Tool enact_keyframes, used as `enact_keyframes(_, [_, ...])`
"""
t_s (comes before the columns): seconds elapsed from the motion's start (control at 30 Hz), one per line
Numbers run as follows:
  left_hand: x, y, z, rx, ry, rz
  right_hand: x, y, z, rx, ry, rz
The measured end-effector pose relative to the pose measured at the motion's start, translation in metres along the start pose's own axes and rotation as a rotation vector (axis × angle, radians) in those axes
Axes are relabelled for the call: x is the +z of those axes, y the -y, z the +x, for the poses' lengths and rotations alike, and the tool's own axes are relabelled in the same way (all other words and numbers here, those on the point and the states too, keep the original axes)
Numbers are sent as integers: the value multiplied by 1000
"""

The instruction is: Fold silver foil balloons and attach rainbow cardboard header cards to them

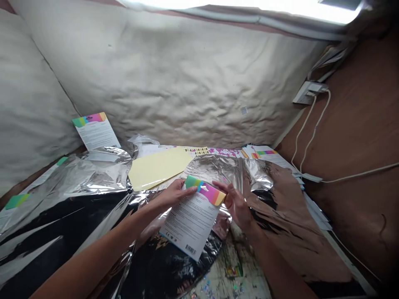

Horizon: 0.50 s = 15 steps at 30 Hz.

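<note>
A printed backing card [193, 224] with a rainbow-coloured top band, a hang hole, lines of text and a barcode is tilted in front of me. My left hand [179, 192] grips its upper left corner, thumb on the printed face and fingers behind. Beside the upper right corner is my right hand [238, 205], fingers apart and partly bent; whether a fingertip touches the card I cannot tell. Under both arms spreads shiny silver film [102, 224]. A pale yellow sheet [160, 168] lies just beyond my left hand.
Another such card [97, 132] leans at the back left. Stacked cards [264, 153] stand at the back right, near sticker sheets [199, 151]. A power socket [308, 92] with white cables [311, 133] is on the right wall. Glittery scraps [215, 288] dot the worn tabletop.
</note>
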<state>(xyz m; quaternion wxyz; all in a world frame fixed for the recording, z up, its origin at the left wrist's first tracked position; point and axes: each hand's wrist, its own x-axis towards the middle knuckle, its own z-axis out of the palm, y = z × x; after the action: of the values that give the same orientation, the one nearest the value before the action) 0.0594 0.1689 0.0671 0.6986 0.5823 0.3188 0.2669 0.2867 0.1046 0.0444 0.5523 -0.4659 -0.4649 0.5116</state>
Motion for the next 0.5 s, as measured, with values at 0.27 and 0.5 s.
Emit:
enact_keyframes(0.27, [4,8,2,51,-78,-118,17,-3,-8,289,99,184])
enact_keyframes(0.5, [-10,-25,-11,-1,164,482,-3,1,5,281,-160,354])
